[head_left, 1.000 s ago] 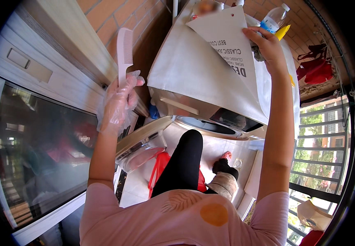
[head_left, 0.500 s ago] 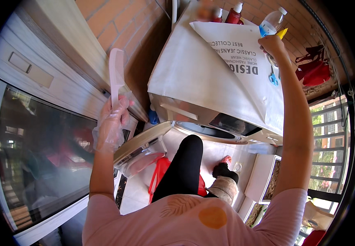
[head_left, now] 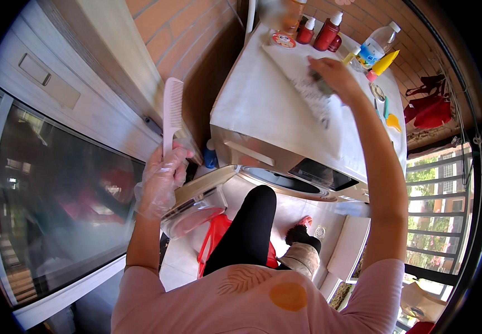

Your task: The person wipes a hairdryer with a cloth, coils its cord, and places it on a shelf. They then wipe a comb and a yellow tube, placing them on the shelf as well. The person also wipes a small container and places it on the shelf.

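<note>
One comb [head_left: 171, 119] is upright at the left, its handle clasped in the gloved left hand [head_left: 164, 171]. The right hand [head_left: 336, 77] bends over a blurred flap [head_left: 308, 96] on the washer [head_left: 252, 157], near the far bottles [head_left: 327, 35]; its grip I cannot tell.

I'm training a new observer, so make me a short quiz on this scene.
1. Multiple choice: what does the left hand in the clear plastic glove hold?
A) a blue cup
B) a pale pink plastic comb
C) a red brush
2. True or false: the round door of the white-covered front-loading washing machine stands open.
3. Short answer: which is farther left in the picture, the tallest red bottle with a white top or the clear plastic bottle with a blue label?

Key: 1. B. 2. True. 3. The tallest red bottle.
</note>
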Demonstrator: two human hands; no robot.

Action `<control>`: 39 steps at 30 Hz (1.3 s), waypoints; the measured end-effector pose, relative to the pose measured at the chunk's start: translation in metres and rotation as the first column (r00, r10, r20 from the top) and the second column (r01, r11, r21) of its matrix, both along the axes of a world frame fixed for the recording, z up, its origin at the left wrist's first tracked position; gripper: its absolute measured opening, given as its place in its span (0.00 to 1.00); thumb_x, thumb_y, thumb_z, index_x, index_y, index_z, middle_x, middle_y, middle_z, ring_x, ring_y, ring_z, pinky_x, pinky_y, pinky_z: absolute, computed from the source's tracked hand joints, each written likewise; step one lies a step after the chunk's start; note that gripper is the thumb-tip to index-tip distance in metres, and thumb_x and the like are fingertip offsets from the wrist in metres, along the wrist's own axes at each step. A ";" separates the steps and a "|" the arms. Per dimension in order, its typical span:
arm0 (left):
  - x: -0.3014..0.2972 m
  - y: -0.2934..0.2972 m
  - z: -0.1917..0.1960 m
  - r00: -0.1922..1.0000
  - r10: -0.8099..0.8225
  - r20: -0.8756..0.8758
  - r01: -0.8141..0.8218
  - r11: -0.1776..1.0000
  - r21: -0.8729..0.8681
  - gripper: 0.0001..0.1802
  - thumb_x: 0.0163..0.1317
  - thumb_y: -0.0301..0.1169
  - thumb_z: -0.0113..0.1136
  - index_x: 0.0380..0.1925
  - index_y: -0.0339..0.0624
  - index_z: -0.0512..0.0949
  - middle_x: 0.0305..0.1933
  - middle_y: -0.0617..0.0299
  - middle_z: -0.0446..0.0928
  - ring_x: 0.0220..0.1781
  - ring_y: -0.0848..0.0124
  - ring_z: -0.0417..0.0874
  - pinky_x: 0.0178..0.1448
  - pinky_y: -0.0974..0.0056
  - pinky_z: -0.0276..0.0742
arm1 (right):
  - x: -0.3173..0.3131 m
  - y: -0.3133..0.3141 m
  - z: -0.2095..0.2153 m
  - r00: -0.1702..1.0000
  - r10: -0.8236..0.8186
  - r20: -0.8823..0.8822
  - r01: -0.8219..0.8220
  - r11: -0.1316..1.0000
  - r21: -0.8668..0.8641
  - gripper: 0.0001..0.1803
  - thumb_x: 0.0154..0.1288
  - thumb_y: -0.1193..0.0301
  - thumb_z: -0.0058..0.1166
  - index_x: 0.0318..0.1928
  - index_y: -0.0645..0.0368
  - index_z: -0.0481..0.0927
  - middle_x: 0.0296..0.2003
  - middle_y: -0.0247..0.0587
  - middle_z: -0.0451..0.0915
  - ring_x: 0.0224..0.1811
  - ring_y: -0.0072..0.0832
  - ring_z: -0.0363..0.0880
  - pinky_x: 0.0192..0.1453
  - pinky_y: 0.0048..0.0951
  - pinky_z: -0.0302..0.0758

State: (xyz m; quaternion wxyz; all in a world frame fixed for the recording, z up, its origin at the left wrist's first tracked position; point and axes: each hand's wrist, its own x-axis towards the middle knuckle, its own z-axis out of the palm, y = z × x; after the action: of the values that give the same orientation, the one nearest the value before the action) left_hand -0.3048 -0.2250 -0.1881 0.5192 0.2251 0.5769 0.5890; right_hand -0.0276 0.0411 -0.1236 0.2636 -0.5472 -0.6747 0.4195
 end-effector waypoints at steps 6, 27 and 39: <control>0.006 -0.009 0.001 0.999 -0.049 -0.009 0.049 0.999 0.018 0.09 0.61 0.32 0.53 0.40 0.43 0.71 0.33 0.65 0.75 0.18 0.83 0.61 0.21 0.76 0.55 | -0.066 -0.048 -0.034 0.895 0.194 0.402 -0.364 0.838 0.407 0.17 0.52 0.68 0.57 0.41 0.64 0.74 0.36 0.52 0.77 0.39 0.45 0.76 0.46 0.34 0.72; 0.003 -0.057 0.005 0.997 0.047 0.054 -0.046 0.999 -0.017 0.06 0.59 0.29 0.53 0.36 0.42 0.70 0.32 0.64 0.74 0.18 0.83 0.60 0.21 0.77 0.54 | -0.115 -0.087 -0.076 0.971 0.222 0.087 -0.233 0.806 0.544 0.15 0.57 0.80 0.47 0.46 0.61 0.76 0.42 0.49 0.76 0.45 0.44 0.75 0.52 0.33 0.71; 0.004 -0.066 0.009 0.996 0.084 -0.016 -0.084 0.996 0.011 0.08 0.58 0.31 0.55 0.36 0.42 0.70 0.31 0.64 0.74 0.19 0.83 0.61 0.21 0.77 0.55 | -0.103 -0.199 -0.043 0.766 0.642 0.034 -0.497 0.558 0.665 0.10 0.46 0.82 0.52 0.32 0.61 0.78 0.36 0.52 0.75 0.38 0.43 0.76 0.42 0.36 0.75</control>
State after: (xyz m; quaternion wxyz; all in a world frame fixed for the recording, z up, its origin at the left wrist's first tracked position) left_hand -0.3010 -0.2912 -0.1793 0.4879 0.2081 0.5871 0.6115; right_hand -0.1307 -0.1579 -0.1665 0.3523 -0.1256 -0.8834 0.2823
